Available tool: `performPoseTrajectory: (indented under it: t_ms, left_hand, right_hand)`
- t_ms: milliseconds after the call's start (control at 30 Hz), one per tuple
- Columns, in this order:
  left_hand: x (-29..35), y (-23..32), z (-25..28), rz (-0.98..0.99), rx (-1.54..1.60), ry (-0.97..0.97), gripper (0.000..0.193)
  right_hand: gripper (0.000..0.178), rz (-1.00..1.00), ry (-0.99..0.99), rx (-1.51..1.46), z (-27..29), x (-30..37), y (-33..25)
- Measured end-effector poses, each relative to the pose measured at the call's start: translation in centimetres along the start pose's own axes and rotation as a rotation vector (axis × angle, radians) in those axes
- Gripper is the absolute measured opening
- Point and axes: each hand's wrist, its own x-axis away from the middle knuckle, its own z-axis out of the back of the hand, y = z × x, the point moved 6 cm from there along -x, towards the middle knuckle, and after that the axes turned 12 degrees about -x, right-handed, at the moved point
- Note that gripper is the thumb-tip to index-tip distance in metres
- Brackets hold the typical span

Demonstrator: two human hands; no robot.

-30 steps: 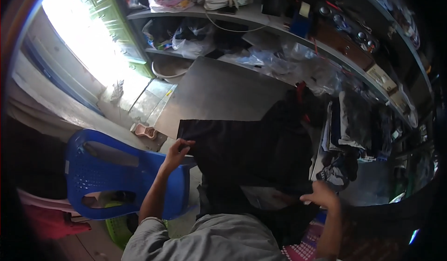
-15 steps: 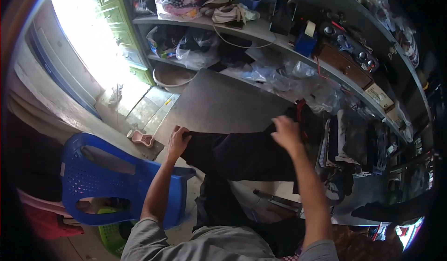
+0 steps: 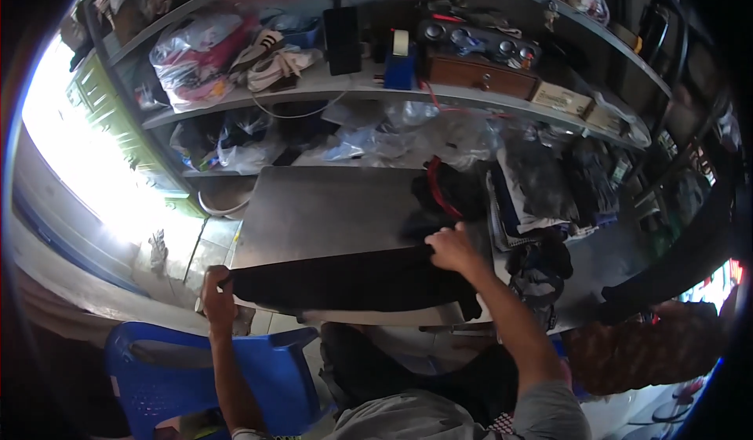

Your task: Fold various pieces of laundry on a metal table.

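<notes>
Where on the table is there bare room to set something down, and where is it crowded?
The table is bare between the black cloth in front, the plastic bags behind and the dark, red-edged bundle at right. Further right, folded clothes crowd together.

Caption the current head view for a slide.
Left hand and right hand hold a black cloth stretched out at a grey table's near edge.
</notes>
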Motion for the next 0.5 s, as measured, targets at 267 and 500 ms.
performPoseTrajectory:
  t_ms: [267, 500]
  left_hand:
    - [-10.1, 6.7, -3.9, -0.132, 0.104, -0.098, 0.028]
    - [-12.4, 13.9, -1.3, -0.25, 0.187, 0.107, 0.042]
  right_hand:
    - [0.036, -0.151, 0.206, -0.319, 17.3, 13.9, 2.6]
    - [0.037, -0.063, 0.789, 0.068, 24.4, 21.8, -2.1]
